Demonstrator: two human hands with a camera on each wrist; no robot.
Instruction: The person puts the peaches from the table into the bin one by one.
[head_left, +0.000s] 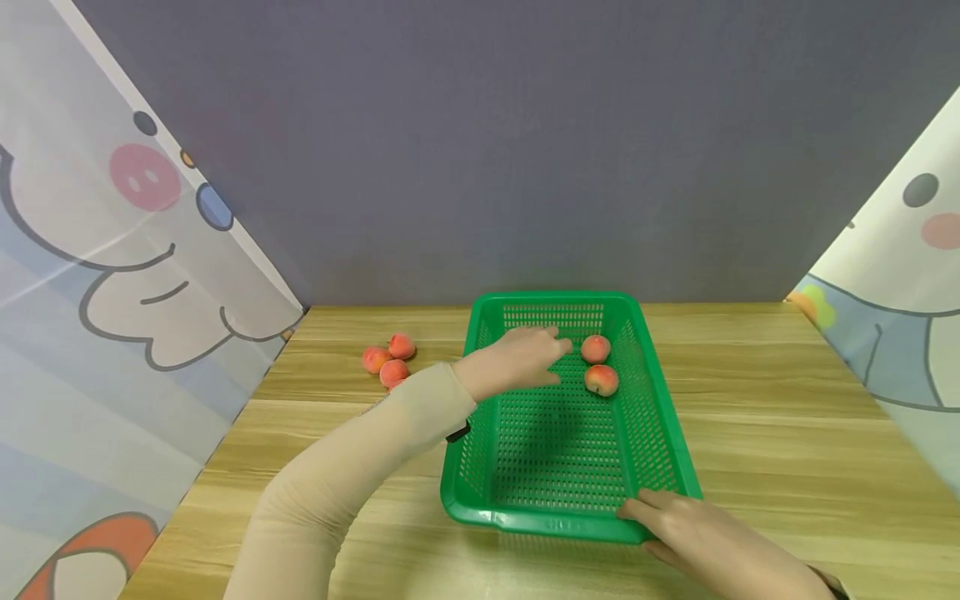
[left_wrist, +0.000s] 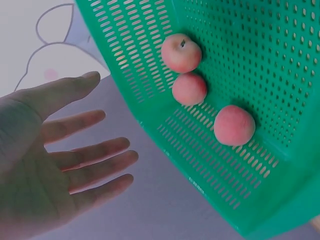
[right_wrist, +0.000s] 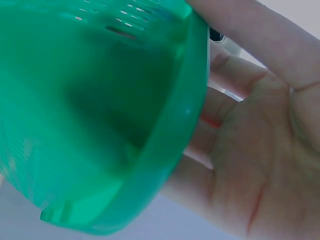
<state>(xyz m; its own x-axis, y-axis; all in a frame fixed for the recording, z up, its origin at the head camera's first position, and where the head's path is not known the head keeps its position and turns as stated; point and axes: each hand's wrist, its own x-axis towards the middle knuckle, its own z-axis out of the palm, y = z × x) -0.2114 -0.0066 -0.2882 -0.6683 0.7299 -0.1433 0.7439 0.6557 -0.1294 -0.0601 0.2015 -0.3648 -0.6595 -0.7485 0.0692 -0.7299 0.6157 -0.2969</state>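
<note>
My left hand (head_left: 519, 360) is over the far part of a green plastic basket (head_left: 570, 525), its fingers spread and holding nothing. In the left wrist view three red-and-yellow peaches (left_wrist: 234, 125) lie inside the basket near one end. From the head, only two of them, a far peach (head_left: 596, 349) and a nearer peach (head_left: 602, 381), show to the right of my left hand; the third is hidden. At the near right corner my right hand (head_left: 693, 533) grips the basket's rim (right_wrist: 187, 120), thumb over the top and fingers along the outside.
Several more peaches (head_left: 394, 372) sit in a cluster on the wooden table (head_left: 787, 450) left of the basket, partly covered by my left sleeve (head_left: 360, 458). A grey panel (head_left: 480, 150) stands along the table's back edge, and cartoon-printed sheets (head_left: 150, 275) flank both sides.
</note>
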